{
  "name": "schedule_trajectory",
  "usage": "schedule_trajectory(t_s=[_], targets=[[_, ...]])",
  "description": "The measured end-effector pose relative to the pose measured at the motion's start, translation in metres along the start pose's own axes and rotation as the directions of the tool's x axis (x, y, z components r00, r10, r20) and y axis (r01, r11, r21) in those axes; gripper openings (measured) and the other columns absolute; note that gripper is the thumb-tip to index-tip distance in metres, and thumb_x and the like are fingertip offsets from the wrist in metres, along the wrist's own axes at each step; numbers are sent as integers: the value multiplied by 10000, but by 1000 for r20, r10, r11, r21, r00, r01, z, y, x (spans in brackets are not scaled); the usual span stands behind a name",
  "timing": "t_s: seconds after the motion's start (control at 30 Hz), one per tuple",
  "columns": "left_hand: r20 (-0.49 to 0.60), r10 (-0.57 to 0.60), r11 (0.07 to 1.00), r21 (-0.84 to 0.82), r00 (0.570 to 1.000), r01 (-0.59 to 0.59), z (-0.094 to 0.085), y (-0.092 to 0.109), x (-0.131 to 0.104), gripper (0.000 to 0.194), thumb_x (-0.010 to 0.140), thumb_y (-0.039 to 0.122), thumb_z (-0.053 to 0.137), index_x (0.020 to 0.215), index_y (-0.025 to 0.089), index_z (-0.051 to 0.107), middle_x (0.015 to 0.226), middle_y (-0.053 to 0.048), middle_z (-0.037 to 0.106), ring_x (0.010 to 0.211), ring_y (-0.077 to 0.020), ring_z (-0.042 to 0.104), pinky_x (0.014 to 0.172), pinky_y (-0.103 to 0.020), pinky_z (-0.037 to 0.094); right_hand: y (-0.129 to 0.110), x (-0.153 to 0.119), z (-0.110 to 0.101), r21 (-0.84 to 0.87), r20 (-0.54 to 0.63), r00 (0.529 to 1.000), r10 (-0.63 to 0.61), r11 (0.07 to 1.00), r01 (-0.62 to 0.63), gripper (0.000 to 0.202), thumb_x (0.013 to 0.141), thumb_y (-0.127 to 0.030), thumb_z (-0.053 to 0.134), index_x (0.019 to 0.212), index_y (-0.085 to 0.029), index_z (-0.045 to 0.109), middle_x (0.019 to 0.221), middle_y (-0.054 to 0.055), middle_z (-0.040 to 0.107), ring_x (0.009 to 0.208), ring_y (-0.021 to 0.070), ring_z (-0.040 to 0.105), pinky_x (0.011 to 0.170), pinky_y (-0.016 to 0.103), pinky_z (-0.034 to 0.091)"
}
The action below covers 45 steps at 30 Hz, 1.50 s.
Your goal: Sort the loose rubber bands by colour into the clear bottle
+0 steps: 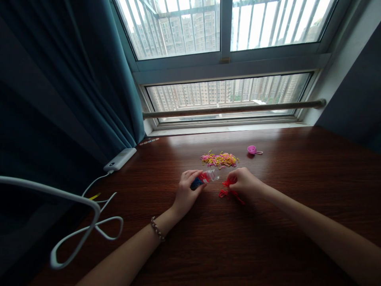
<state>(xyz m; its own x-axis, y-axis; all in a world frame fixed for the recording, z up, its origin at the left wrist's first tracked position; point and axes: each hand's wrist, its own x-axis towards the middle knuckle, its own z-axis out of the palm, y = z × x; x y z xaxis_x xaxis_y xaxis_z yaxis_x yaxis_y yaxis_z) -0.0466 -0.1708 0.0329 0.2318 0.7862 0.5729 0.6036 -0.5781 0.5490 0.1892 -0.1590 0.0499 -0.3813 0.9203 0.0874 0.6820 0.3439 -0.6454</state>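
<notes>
The left hand (188,188) is gripping a small clear bottle (212,175) round its body, the mouth pointing right; just right of it, the right hand (242,180) is pinching some red bands (226,183), while more are lying just near of them on the tabletop (190,250). The bottle is probably feeling light, stiff and slippery, its body offering the surest hold; the bands are looking soft, light and tangle-prone, suiting a fingertip pinch at a loose loop.
</notes>
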Motion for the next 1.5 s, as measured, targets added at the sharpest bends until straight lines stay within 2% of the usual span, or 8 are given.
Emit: schedule_trajectory(t_s=[0.2, 0.33, 0.57, 0.73, 0.93, 1.2, 1.37, 1.5], targets=[[41, -1, 994, 112, 999, -3, 0, 1, -1, 360, 727, 254, 640, 1081, 254, 572, 1053, -50, 574, 1008, -230, 462, 893, -406, 383, -6, 3, -12, 344, -34, 997, 74, 937, -58, 115, 628, -201, 602, 689, -126, 666, 603, 14, 654, 570, 127, 593, 524, 206, 445], [76, 46, 990, 128, 996, -56, 0, 6, -3, 370, 725, 268, 643, 1087, 251, 567, 1054, -52, 574, 1026, -237, 448, 891, -411, 372, -15, 0, -8, 438, -28, 998, 53, 898, -35, 137, 639, -194, 604, 737, -122, 667, 632, 19, 663, 581, 132, 606, 549, 222, 465], [65, 102, 980, 165, 993, -111, 1, 13, -7, 350, 744, 298, 623, 1086, 249, 568, 1058, -58, 583, 1027, -243, 446, 884, -410, 353, -31, -10, 7, 361, -324, 942, 85, 932, 40, 76, 628, -194, 651, 683, -149, 624, 622, -2, 637, 580, 127, 582, 542, 220, 454], [23, 101, 979, 176, 995, -104, -1, 13, -7, 345, 742, 322, 625, 1075, 250, 574, 1039, -58, 587, 1010, -240, 455, 875, -396, 353, -36, -14, 12, 264, -428, 903, -25, 953, 151, 75, 699, -207, 624, 638, -170, 648, 726, 31, 620, 683, 145, 579, 601, 240, 463], [0, 53, 982, 183, 999, -52, -2, 10, -5, 348, 732, 308, 637, 1071, 258, 574, 1030, -52, 585, 982, -235, 462, 861, -389, 363, -38, -14, 14, 148, -383, 907, -175, 958, 247, 184, 798, -195, 513, 718, -183, 678, 793, 51, 601, 731, 147, 559, 662, 261, 454], [11, 158, 959, 235, 987, -157, -1, 13, -9, 348, 749, 330, 617, 1087, 257, 577, 1045, -57, 597, 1018, -240, 451, 869, -392, 344, -35, -14, 18, 313, -454, 891, 17, 939, 142, 44, 669, -131, 601, 649, -168, 587, 677, 3, 583, 636, 129, 560, 577, 227, 468], [30, 181, 954, 238, 983, -183, -1, 13, -9, 338, 753, 323, 613, 1084, 264, 582, 1041, -56, 603, 1029, -243, 448, 874, -397, 337, -32, -13, 20, 213, -486, 872, -64, 958, 189, 87, 648, -110, 600, 599, -172, 562, 657, -7, 556, 593, 108, 521, 539, 210, 437], [14, 130, 964, 230, 991, -130, -1, 12, -8, 356, 749, 339, 616, 1093, 259, 571, 1046, -58, 593, 1018, -242, 448, 868, -392, 346, -35, -12, 15, 272, -458, 882, -106, 929, 253, 63, 683, -147, 603, 672, -183, 653, 743, 27, 616, 696, 141, 575, 621, 240, 476]])
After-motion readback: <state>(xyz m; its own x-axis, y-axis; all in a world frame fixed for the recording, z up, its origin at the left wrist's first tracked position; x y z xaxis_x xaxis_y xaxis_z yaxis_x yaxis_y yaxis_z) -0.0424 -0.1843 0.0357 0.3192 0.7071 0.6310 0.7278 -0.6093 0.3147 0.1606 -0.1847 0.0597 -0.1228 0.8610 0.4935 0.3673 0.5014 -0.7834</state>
